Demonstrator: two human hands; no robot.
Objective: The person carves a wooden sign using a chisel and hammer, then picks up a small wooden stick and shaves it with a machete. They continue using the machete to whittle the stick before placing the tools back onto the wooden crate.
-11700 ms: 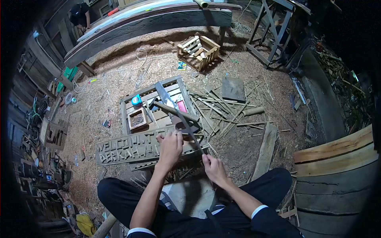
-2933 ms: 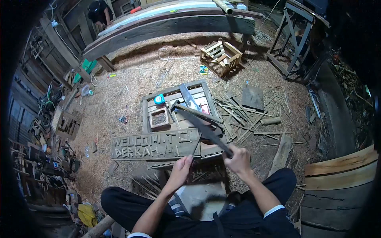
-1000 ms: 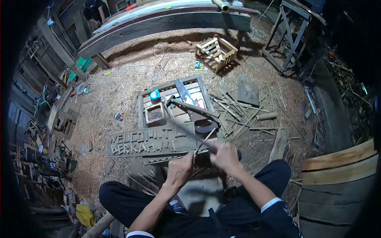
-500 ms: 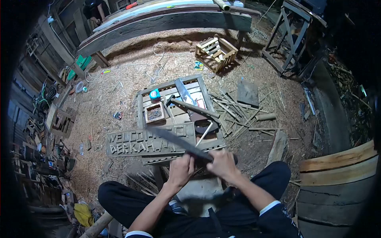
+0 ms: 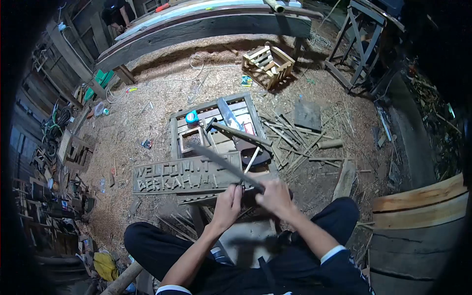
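My right hand [image 5: 275, 199] is wrapped round the near end of a long dark blade [image 5: 223, 166], which points up and to the left over a carved wooden sign [image 5: 184, 175]. Beside the blade, my left hand [image 5: 228, 205] is closed in a pinch around a thin stick [image 5: 252, 160] that slants up to the right; its lower end is hidden by the fingers. Behind the sign, a slatted wooden table [image 5: 173, 142] carries a hammer [image 5: 241, 133], a handsaw [image 5: 230, 118], a blue tape measure [image 5: 191, 117] and a small wooden box [image 5: 191, 139].
Beyond lie a slatted crate [image 5: 268, 66] and a long bench [image 5: 206, 34], where a person [image 5: 117, 12] works at the far left. Sticks [image 5: 290, 135] and bamboo pieces are scattered right of the table. Planks [image 5: 418, 211] lie at the lower right.
The blade has shifted slightly right and points a little more steeply upward. My right hand has moved slightly up, and the stick in my left hand has moved slightly.
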